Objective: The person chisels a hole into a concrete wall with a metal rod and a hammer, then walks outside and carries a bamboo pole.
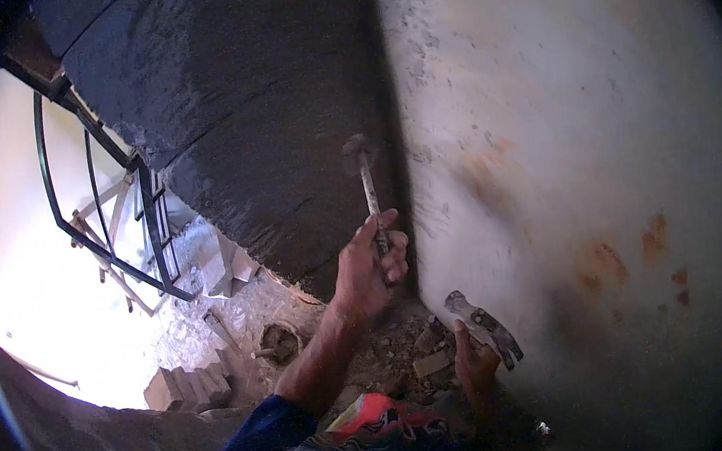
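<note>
My left hand (369, 264) is closed around a pale, slender rod-like tool (370, 191). The tool points upward, and its far end meets a blurred round spot on the dark wall (281, 120); I cannot make out the shape of its tip. Lower and to the right, my right hand (476, 362) grips a claw hammer (486, 328) close under its head. Most of the hammer's handle is hidden by the hand. The hammer is in front of the foot of the pale wall (499, 212), apart from the rod-like tool.
The dark wall and the pale, rust-stained wall meet in a corner. Rubble and broken brick pieces (431, 364) lie below. At left are a round hollow object (280, 344), a row of blocks (187, 387) and a black metal frame (152, 219) by a bright opening.
</note>
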`<action>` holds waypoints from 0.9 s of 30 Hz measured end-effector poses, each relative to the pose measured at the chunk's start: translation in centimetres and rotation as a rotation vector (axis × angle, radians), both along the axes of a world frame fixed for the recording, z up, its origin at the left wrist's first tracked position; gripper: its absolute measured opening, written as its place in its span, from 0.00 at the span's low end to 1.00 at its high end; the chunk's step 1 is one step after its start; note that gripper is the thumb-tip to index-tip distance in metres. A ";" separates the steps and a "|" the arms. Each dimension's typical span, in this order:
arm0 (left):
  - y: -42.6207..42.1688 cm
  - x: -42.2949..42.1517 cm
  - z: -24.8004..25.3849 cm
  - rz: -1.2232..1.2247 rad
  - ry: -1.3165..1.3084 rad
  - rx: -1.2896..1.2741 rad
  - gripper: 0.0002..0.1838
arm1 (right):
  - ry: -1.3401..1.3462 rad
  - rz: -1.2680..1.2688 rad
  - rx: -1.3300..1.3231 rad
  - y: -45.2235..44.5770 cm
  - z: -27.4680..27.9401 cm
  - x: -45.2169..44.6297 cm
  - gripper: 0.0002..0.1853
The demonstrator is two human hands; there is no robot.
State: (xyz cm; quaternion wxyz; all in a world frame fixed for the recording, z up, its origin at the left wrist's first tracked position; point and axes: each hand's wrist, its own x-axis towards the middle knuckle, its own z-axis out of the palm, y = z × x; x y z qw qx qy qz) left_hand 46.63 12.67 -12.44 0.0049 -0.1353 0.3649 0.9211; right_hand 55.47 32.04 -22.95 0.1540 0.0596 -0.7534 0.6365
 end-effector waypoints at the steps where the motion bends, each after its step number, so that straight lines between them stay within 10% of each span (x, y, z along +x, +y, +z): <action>1: -0.3 -0.5 -0.1 -0.004 0.021 0.068 0.16 | -0.038 0.004 -0.041 0.0 -0.2 0.2 0.14; 7: -0.7 -1.7 1.8 0.000 0.059 0.139 0.11 | -0.784 -0.203 0.401 -2.2 5.4 -0.3 0.16; 12: -0.4 -2.8 2.5 -0.066 0.305 0.326 0.09 | -0.098 -0.089 -0.085 -1.0 4.6 -1.6 0.11; 15: 1.5 -2.0 5.6 0.238 0.407 -1.197 0.05 | 0.367 0.144 0.056 1.0 7.4 -3.1 0.08; 18: 0.9 -2.6 5.8 0.216 0.275 -1.025 0.04 | 0.061 0.236 0.143 -0.6 13.1 -3.8 0.10; 21: 0.5 -2.9 5.8 0.126 0.260 0.268 0.06 | 0.190 0.224 0.133 -3.5 13.0 -5.2 0.07; 24: -1.3 -3.9 4.3 0.043 0.351 0.215 0.02 | 0.867 -0.290 0.762 -4.9 12.0 -6.7 0.08; 27: -2.3 -4.7 2.2 0.035 0.393 0.093 0.04 | 0.107 0.035 0.426 -4.3 12.3 -4.1 0.05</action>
